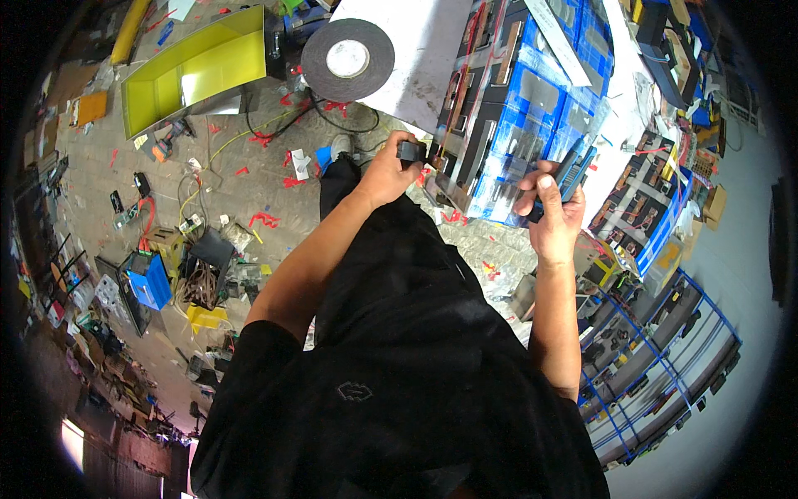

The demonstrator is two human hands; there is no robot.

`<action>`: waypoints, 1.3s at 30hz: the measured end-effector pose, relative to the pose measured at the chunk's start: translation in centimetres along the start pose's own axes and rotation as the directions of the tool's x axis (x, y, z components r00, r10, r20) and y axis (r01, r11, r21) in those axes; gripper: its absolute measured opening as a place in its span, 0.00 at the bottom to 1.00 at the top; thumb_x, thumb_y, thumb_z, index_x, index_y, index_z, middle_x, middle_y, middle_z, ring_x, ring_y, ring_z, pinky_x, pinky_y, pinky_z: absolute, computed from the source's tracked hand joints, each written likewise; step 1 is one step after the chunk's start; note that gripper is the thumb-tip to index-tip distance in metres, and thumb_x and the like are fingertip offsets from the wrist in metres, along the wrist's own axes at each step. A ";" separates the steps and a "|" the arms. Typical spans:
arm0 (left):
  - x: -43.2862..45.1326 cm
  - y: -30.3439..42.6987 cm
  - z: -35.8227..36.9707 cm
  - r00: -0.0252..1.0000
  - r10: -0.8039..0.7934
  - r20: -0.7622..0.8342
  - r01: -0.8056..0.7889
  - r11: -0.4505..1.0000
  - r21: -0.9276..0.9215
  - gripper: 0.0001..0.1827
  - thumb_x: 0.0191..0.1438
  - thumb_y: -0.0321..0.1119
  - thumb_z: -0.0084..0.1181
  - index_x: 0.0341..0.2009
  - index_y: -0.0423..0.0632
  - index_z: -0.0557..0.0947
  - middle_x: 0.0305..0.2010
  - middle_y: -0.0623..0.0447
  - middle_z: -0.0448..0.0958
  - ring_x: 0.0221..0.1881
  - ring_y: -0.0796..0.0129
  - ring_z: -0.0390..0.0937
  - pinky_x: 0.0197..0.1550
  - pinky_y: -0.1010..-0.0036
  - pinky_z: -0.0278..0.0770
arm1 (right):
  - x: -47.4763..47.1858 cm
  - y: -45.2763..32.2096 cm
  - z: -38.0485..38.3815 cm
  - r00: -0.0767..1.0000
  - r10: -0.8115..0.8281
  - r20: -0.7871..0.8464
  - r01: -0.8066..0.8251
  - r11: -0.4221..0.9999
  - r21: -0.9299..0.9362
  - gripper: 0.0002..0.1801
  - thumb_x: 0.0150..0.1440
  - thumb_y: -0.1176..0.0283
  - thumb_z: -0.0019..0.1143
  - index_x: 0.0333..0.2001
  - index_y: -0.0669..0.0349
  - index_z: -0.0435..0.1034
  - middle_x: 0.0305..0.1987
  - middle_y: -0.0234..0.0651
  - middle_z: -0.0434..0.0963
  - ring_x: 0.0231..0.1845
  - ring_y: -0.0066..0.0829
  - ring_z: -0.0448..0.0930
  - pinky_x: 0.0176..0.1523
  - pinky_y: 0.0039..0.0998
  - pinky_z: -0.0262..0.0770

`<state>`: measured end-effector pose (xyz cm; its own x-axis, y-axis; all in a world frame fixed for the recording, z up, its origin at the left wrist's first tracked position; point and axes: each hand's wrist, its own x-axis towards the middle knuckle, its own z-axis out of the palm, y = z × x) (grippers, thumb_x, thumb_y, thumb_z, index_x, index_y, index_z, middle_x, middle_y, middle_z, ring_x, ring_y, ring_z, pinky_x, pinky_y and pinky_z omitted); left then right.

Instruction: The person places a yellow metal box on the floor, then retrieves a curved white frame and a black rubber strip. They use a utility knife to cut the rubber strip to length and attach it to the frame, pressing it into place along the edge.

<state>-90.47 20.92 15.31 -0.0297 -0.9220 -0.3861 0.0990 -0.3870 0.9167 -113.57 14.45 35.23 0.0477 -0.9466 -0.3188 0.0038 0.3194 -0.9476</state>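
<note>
My left hand (pixel 388 169) grips a small black object (pixel 410 151) at the near left corner of a battery pack (pixel 520 115). What that black object is remains unclear. The pack has black sides, copper busbars (pixel 508 53) and thin red wires, and blue film with clear tape covers its top. Over the pack's near right edge, my right hand (pixel 557 215) is closed around a blue and black hand tool (pixel 572 169), possibly a utility knife. A large dark roll of tape (pixel 316 62) lies flat on the white tabletop (pixel 414 68), left of the pack.
Another battery pack (pixel 642 193) stands to the right, near a blue metal rack (pixel 658 349). On the littered floor at left are a yellow-lined metal case (pixel 206 72), a cordless drill (pixel 167 142), a blue box (pixel 149 280) and loose cables (pixel 280 134).
</note>
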 end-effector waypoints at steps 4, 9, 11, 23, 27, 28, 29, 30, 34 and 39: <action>0.4 0.4 0.0 0.999 -0.002 0.046 -0.005 0.990 0.142 0.24 0.56 0.22 0.65 0.54 0.43 0.69 0.46 0.45 0.80 0.47 0.64 0.80 0.50 0.67 0.79 | 0.2 0.2 -0.2 1.000 -0.003 0.004 0.003 1.000 0.027 0.13 0.66 0.72 0.62 0.52 0.67 0.74 0.34 0.44 0.83 0.22 0.27 0.80 0.29 0.28 0.79; 0.8 -0.3 0.3 0.989 0.140 0.038 -0.145 0.958 0.247 0.26 0.52 0.23 0.65 0.54 0.42 0.69 0.43 0.39 0.79 0.45 0.50 0.82 0.47 0.61 0.80 | 0.3 0.2 -0.2 1.000 -0.012 0.009 0.012 0.999 0.037 0.14 0.67 0.71 0.61 0.52 0.67 0.73 0.34 0.44 0.82 0.22 0.27 0.80 0.29 0.30 0.81; 0.7 -0.4 0.4 0.997 0.062 0.040 -0.067 0.984 0.164 0.26 0.51 0.23 0.65 0.54 0.42 0.70 0.46 0.36 0.79 0.48 0.43 0.81 0.50 0.59 0.79 | 0.3 0.1 -0.2 1.000 -0.009 0.019 0.009 0.999 0.043 0.14 0.67 0.71 0.61 0.53 0.67 0.73 0.35 0.44 0.82 0.22 0.27 0.80 0.29 0.31 0.81; 0.4 0.3 0.6 0.999 0.040 0.019 -0.043 0.974 0.223 0.26 0.51 0.27 0.65 0.52 0.42 0.69 0.42 0.35 0.81 0.45 0.38 0.82 0.49 0.56 0.79 | 0.4 0.2 -0.3 0.999 -0.018 0.037 0.016 0.998 0.053 0.14 0.68 0.71 0.60 0.53 0.66 0.73 0.35 0.43 0.82 0.23 0.27 0.80 0.29 0.31 0.82; 0.3 0.7 0.7 1.000 -0.014 0.024 0.008 0.976 0.215 0.25 0.52 0.26 0.66 0.53 0.41 0.71 0.45 0.39 0.82 0.47 0.51 0.83 0.50 0.62 0.80 | 0.3 0.3 -0.4 0.999 -0.013 0.036 0.011 0.999 0.053 0.14 0.68 0.71 0.60 0.53 0.66 0.73 0.35 0.43 0.83 0.23 0.26 0.80 0.30 0.31 0.82; 0.3 0.7 0.7 0.999 -0.023 0.023 0.018 0.976 0.216 0.25 0.53 0.26 0.67 0.54 0.40 0.71 0.46 0.40 0.82 0.47 0.57 0.83 0.51 0.65 0.80 | 0.3 0.3 -0.5 0.999 -0.010 0.035 0.008 0.998 0.055 0.14 0.68 0.71 0.59 0.53 0.66 0.73 0.35 0.43 0.83 0.23 0.26 0.80 0.30 0.31 0.82; 0.2 0.7 0.7 1.000 -0.022 0.021 0.017 0.977 0.213 0.25 0.53 0.26 0.67 0.54 0.40 0.71 0.47 0.40 0.82 0.48 0.57 0.83 0.52 0.64 0.80 | 0.3 0.3 -0.5 0.999 -0.013 0.039 0.011 0.998 0.055 0.13 0.68 0.71 0.59 0.53 0.66 0.73 0.35 0.43 0.83 0.24 0.26 0.80 0.30 0.31 0.82; 0.1 0.7 0.7 1.000 -0.022 0.020 0.018 0.977 0.211 0.25 0.53 0.26 0.67 0.54 0.40 0.71 0.47 0.40 0.82 0.48 0.57 0.83 0.52 0.64 0.79 | 0.3 0.3 -0.5 0.999 -0.016 0.043 0.013 0.998 0.056 0.13 0.68 0.71 0.59 0.53 0.66 0.73 0.35 0.43 0.83 0.24 0.26 0.80 0.30 0.31 0.82; -0.1 0.5 1.0 0.996 0.078 -0.045 -0.069 0.983 0.172 0.25 0.51 0.24 0.65 0.52 0.41 0.70 0.40 0.41 0.81 0.41 0.55 0.84 0.46 0.64 0.80 | 0.3 0.3 -0.5 0.999 -0.010 0.050 0.007 0.998 0.062 0.14 0.68 0.71 0.59 0.53 0.66 0.73 0.35 0.43 0.83 0.24 0.26 0.80 0.30 0.30 0.82; -0.3 0.3 1.1 0.994 0.035 -0.100 -0.031 0.998 0.046 0.25 0.51 0.23 0.65 0.52 0.42 0.69 0.37 0.47 0.79 0.36 0.68 0.79 0.41 0.70 0.79 | 0.4 0.2 -0.6 0.999 -0.014 0.051 0.011 0.998 0.059 0.14 0.68 0.71 0.60 0.54 0.66 0.73 0.35 0.43 0.82 0.23 0.26 0.79 0.30 0.30 0.81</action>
<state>-91.57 21.08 15.78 0.0736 -0.9293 -0.3620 0.0541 -0.3587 0.9319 -114.13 14.13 34.87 0.0987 -0.9474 -0.3044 0.0629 0.3113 -0.9482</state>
